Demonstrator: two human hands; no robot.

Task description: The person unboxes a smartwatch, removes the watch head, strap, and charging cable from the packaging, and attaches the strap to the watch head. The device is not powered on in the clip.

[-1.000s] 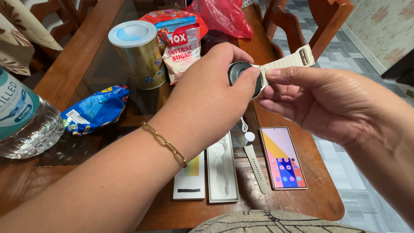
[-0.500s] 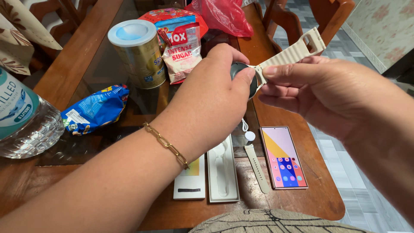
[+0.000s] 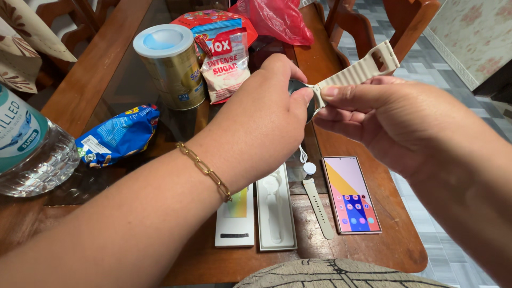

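Head view looks down at a brown wooden surface (image 3: pixel 368 256) with a dark glass middle. Both hands are held up above it, close together. The left hand (image 3: pixel 261 128) is curled around a round dark watch body (image 3: pixel 298 88), with the fingers closed on it. The right hand (image 3: pixel 384 117) pinches a cream watch strap (image 3: pixel 357 72) between thumb and finger, right where the strap meets the watch body. The strap sticks up and away toward the far right. A gold chain bracelet (image 3: pixel 205 169) sits on the left wrist.

Under the hands, a phone (image 3: pixel 351 194) lies flat with its bright screen on. Just beside it lies a second cream strap piece (image 3: pixel 318 208), and a small white round charger (image 3: pixel 309 168) sits near its top end. To the left of that are an open white box tray (image 3: pixel 276 216) and a white box lid (image 3: pixel 236 221), side by side.

Farther back stands a gold can with a pale blue lid (image 3: pixel 169 64). Next to it is a red and white snack bag (image 3: pixel 226 64), and behind that a red plastic bag (image 3: pixel 277 18). A blue snack packet (image 3: pixel 117 136) lies on the glass at the left. A big clear water bottle (image 3: pixel 32 149) is at the left edge.

Wooden chairs (image 3: pixel 410 21) stand around the surface. The floor (image 3: pixel 458 106) has grey tiles. A patterned cushion (image 3: pixel 330 274) shows at the bottom edge.
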